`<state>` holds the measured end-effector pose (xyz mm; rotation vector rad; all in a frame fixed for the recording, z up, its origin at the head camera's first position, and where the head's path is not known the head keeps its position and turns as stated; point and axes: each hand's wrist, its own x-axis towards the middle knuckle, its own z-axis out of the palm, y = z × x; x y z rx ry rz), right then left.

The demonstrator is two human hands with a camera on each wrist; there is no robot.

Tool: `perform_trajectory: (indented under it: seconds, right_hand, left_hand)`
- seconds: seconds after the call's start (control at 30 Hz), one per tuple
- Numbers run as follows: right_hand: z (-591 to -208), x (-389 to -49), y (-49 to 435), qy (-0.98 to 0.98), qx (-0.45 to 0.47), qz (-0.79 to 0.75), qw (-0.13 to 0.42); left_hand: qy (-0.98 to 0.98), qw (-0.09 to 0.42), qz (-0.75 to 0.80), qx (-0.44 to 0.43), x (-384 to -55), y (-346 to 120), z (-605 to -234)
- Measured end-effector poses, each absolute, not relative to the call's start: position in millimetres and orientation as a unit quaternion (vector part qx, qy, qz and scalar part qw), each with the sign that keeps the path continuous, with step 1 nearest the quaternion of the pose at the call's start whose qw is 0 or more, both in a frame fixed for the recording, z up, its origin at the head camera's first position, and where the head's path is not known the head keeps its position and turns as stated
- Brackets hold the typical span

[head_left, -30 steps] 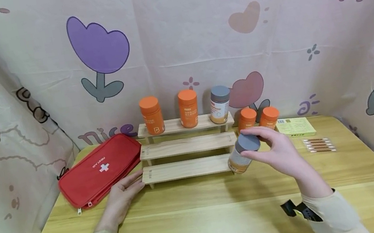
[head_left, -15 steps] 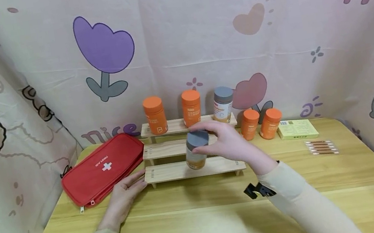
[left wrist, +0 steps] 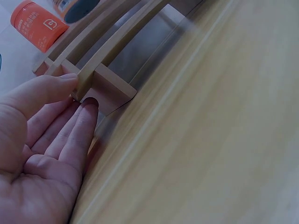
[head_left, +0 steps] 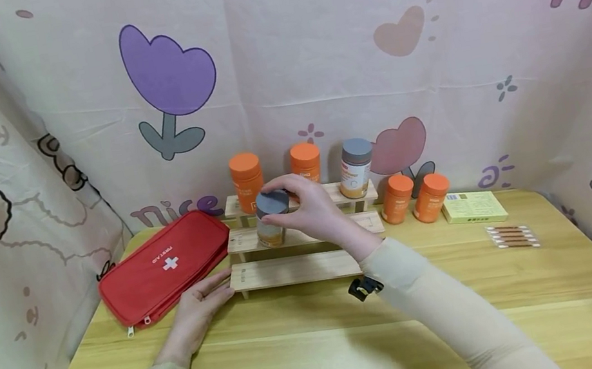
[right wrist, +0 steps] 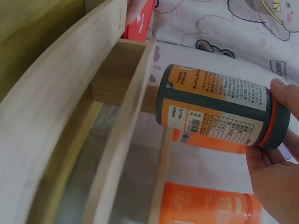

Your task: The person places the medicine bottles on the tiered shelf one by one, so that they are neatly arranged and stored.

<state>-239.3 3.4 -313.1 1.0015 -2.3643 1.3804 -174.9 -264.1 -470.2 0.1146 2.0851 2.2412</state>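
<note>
My right hand (head_left: 309, 211) grips a grey-lidded supplement bottle (head_left: 270, 233) by its lid, with fingers and thumb around it. The bottle, with an orange-and-white label (right wrist: 212, 105), is upright at the left part of the middle tier; whether its base touches the wood I cannot tell. At the left end of the three-tier wooden rack (head_left: 293, 270), my left hand (head_left: 199, 308) holds the lowest tier's corner, thumb (left wrist: 63, 84) at the plank end and fingertips against the leg. Two orange bottles (head_left: 246, 176) and another grey-lidded bottle (head_left: 355, 171) stand on the top tier.
A red first-aid pouch (head_left: 166, 268) lies left of the rack. To its right stand two smaller orange bottles (head_left: 397, 200), then a yellow-green box (head_left: 474, 207) and a pack of cotton swabs (head_left: 512, 236). A printed curtain (head_left: 302, 46) hangs behind the table (head_left: 278, 357).
My right hand has carried the grey-lidded bottle leftward from the rack's right end, across the lowest tier, to the left part of the middle tier. My left hand has stayed at the rack.
</note>
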Motion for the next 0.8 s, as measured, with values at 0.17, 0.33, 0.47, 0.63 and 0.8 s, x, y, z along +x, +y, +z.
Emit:
perform_trajectory:
  seconds: [0.17,0.33,0.47,0.63,0.8]
  right_hand:
    - [-319.6,-245.7,-8.8,-0.797,0.333,0.493,0.1]
    - [-323.7,-250.2,-19.7,-0.808,0.323,0.483,0.101]
    - [-325.4,-250.9,-26.6,-0.817,0.314,0.474,0.098]
    - [-329.0,-252.7,-33.0,-0.818,0.314,0.47,0.108]
    - [-331.4,-252.4,-37.8,-0.819,0.315,0.466,0.114]
  left_hand:
    - [0.678,0.042,0.733,0.036,-175.1,-263.6,-469.7]
    - [0.679,0.047,0.732,0.03,-175.6,-263.2,-469.4]
    - [0.679,0.047,0.732,0.027,-175.6,-263.1,-469.5]
    - [0.677,0.047,0.734,0.024,-175.1,-263.0,-468.4]
    - [0.679,0.047,0.732,0.023,-174.6,-263.3,-467.7]
